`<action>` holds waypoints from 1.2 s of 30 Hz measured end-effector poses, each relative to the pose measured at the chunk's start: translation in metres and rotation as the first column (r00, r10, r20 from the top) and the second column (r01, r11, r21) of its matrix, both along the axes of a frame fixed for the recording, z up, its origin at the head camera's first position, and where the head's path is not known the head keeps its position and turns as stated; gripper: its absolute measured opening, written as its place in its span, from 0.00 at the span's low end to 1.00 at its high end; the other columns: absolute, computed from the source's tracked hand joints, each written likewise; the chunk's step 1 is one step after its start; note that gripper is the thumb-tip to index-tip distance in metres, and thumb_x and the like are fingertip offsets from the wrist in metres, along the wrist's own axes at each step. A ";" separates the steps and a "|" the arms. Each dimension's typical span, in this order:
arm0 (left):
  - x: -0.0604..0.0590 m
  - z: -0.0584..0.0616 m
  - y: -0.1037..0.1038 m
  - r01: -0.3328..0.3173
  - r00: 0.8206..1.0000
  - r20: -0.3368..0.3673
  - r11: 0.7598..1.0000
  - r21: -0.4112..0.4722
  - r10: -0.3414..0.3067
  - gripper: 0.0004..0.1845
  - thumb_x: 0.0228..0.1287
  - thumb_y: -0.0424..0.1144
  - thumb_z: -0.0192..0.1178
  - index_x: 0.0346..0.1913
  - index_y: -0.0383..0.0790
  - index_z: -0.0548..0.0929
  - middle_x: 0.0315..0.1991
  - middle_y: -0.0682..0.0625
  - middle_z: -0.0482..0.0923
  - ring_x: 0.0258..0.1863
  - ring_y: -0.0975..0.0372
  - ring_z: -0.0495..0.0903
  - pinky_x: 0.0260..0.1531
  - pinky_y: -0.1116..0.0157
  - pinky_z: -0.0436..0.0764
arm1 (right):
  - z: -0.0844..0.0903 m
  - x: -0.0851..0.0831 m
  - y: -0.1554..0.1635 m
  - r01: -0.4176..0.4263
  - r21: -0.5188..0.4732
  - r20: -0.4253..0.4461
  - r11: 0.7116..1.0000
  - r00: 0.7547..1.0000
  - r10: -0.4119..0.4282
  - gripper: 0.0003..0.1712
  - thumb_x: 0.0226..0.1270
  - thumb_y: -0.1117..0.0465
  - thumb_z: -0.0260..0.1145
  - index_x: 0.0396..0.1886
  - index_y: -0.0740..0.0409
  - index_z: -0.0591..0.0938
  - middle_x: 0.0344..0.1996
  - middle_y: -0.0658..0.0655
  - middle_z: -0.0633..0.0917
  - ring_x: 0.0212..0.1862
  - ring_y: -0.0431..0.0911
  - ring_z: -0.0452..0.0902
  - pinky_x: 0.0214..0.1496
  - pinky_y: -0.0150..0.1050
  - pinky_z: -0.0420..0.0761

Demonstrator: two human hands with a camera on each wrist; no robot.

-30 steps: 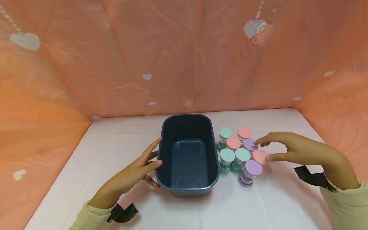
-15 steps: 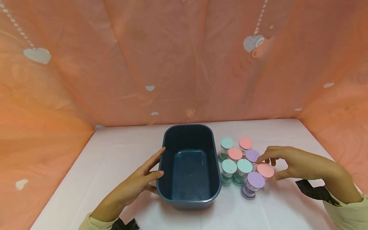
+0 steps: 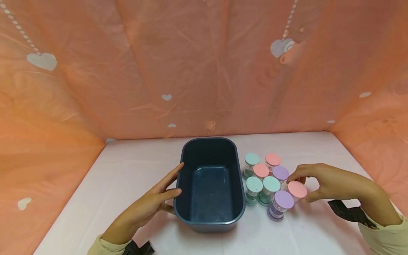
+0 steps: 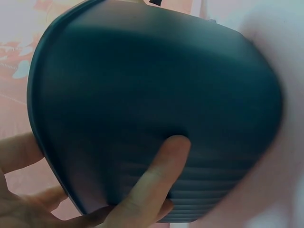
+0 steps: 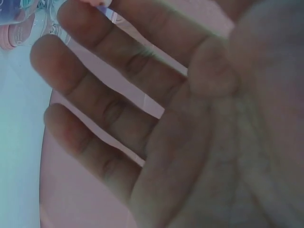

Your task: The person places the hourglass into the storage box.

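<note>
Right grip (image 5: 161, 114), fingers (image 5: 59, 61) apart; containers (image 5: 23, 31) upper left; pink surface (image 5: 71, 185) behind.

The person's head camera peers forward and down over the tabletop (image 3: 143, 152) to its far edge; the left-wrist one looks closely at the dark bin (image 4: 142, 104), which both share; the right-wrist one almost fills with the right hand (image 5: 183, 135).

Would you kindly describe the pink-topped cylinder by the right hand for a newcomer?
Right of the dark tub stands a cluster of clear-sided cylinders. The pink-topped cylinder is at its right edge, held by the right hand; the other two pink tops are farther back.
</note>
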State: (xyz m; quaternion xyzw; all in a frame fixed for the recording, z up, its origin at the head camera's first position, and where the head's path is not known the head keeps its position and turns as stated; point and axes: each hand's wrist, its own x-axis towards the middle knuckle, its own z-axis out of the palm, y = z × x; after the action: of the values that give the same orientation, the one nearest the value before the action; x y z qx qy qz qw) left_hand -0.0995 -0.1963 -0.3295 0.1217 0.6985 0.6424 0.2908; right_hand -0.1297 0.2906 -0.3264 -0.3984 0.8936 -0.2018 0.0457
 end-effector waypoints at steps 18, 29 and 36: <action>-0.002 0.000 0.000 0.019 1.000 0.002 1.000 0.015 -0.019 0.38 0.78 0.42 0.48 0.79 0.67 0.42 0.81 0.45 0.25 0.77 0.33 0.42 0.47 0.49 0.82 | 0.012 0.008 0.004 0.116 -0.006 -0.010 0.993 0.993 -0.116 0.24 0.52 0.52 0.79 0.46 0.27 0.80 0.37 0.29 0.80 0.42 0.28 0.76 0.45 0.27 0.74; 0.002 -0.001 -0.003 0.016 1.000 0.001 1.000 0.026 -0.017 0.38 0.78 0.42 0.48 0.80 0.65 0.40 0.81 0.44 0.23 0.76 0.32 0.43 0.48 0.48 0.82 | 0.013 0.003 0.003 0.022 -0.073 -0.051 0.997 0.998 -0.026 0.23 0.54 0.54 0.79 0.48 0.31 0.82 0.40 0.29 0.80 0.43 0.28 0.77 0.48 0.25 0.73; -0.001 -0.002 0.000 -0.017 1.000 0.026 1.000 0.022 0.017 0.37 0.77 0.43 0.49 0.79 0.69 0.44 0.80 0.43 0.30 0.74 0.35 0.55 0.51 0.47 0.81 | 0.012 0.004 0.005 0.006 -0.147 -0.034 0.989 0.999 -0.011 0.26 0.55 0.59 0.78 0.52 0.34 0.81 0.42 0.32 0.82 0.43 0.30 0.77 0.46 0.26 0.73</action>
State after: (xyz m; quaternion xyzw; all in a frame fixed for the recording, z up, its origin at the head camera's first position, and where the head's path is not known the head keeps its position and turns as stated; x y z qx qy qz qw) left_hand -0.1006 -0.1964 -0.3317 0.1107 0.6887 0.6540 0.2929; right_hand -0.1258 0.2958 -0.3148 -0.4005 0.8785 -0.2604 -0.0001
